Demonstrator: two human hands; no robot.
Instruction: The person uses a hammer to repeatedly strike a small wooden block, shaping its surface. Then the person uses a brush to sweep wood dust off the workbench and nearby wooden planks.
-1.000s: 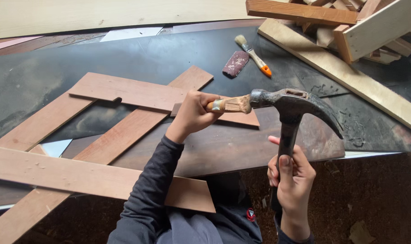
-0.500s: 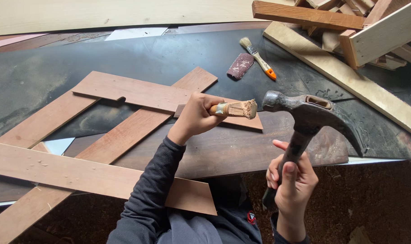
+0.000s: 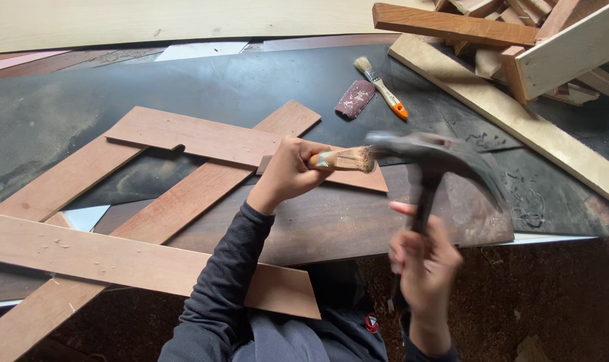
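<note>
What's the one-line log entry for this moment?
left hand: holds small brush over crossed boards | right hand: grips blurred claw hammer beside bristles

A woodworking workshop: a dark, sawdust-dusted tabletop carries crossed reddish wooden slats, with offcut timber piled at 1 o'clock, a small paintbrush and a sanding sponge at 12, and wood shavings covering the floor.

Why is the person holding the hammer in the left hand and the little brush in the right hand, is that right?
Not quite: the hands are swapped. The head view shows the right hand holding the hammer, and the left hand holding the little brush over the wooden boards.
</note>
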